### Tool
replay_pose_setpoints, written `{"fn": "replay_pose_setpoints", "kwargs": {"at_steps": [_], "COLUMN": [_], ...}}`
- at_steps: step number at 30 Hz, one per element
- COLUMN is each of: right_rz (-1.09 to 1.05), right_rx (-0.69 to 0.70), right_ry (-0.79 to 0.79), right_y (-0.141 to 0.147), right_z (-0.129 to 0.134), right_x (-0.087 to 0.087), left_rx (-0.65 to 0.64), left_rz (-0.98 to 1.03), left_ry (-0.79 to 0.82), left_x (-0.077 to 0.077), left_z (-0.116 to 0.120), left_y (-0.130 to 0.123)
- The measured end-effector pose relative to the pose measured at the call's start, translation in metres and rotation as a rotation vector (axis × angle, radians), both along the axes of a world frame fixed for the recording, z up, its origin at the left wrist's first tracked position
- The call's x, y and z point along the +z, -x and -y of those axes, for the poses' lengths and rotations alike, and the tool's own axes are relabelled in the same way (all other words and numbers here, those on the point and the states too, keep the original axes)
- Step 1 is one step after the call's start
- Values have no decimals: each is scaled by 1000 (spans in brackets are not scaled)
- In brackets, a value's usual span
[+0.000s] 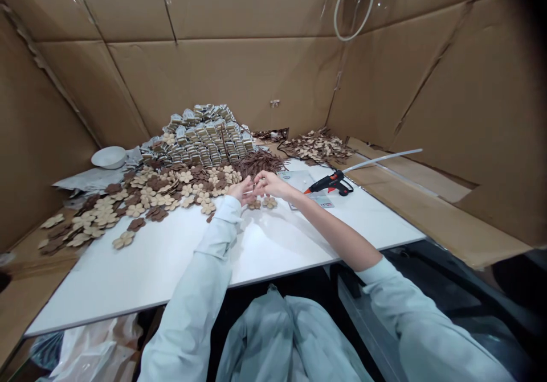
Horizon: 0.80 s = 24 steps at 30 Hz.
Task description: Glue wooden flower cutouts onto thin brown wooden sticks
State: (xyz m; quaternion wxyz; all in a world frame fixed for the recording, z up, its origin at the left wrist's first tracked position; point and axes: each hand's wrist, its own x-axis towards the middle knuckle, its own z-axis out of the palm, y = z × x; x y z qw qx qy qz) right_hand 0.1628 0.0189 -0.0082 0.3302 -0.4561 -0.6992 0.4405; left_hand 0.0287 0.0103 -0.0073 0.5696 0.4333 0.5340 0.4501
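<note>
My left hand (242, 191) and my right hand (270, 184) meet over the white table (171, 262), fingertips closed together around something too small to make out. Just below them, small flower pieces (269, 202) lie on the table. Many beige and brown flower shapes (186, 189) are heaped to the left of my hands. Behind my hands lies a bundle of thin brown strips (261, 161). To the right, a black and orange glue gun (328, 183), with a long pale glue stick, rests on a flat printed sheet (320, 201).
Stacked small wrapped blocks (209, 137) stand at the back. A white bowl (108, 157) is at the back left, and another pile of flower pieces (318, 144) at the back right. Cardboard walls (256, 74) enclose the table. A pale cable loop (355, 6) hangs above.
</note>
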Motion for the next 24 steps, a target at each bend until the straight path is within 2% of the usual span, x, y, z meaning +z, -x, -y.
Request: {"fn": "replay_pose_setpoints", "kwargs": {"at_steps": [3, 6, 8, 10, 12, 13, 14, 15, 17, 19, 22, 24], "right_rz": [-47, 51, 233, 502, 743, 825, 875, 890, 867, 831, 746, 684], "right_rx": [95, 61, -136, -489, -846, -977, -1031, -983, -770, -634, -578, -611], "right_ry": [58, 52, 5, -106, -198, -235, -263, -294, -392, -444, -462, -454], "right_y": [-10, -33, -61, -98, -136, -153, -167, -179, -191, -193, -191, -190], "right_z": [25, 49, 66, 80, 85, 84, 79, 73, 56, 41, 31, 33], "right_x": [0, 6, 9, 6, -3, -10, -17, -24, -36, -45, -53, -53], "left_rx": [34, 85, 159, 261, 351, 384, 405, 411, 395, 349, 218, 86], "left_rz": [146, 72, -21, -101, -178, -241, -331, -446, -710, -914, -1013, -992], "left_ry": [-98, -171, -230, -299, -365, -402, -444, -491, -572, -575, -531, -551], "left_x": [3, 5, 5, 6, 6, 6, 7, 7, 7, 5, -3, -11], "left_z": [3, 2, -2, -7, -10, -11, -12, -12, -11, -9, -6, -2], "left_y": [4, 9, 13, 17, 23, 27, 30, 34, 39, 40, 36, 34]}}
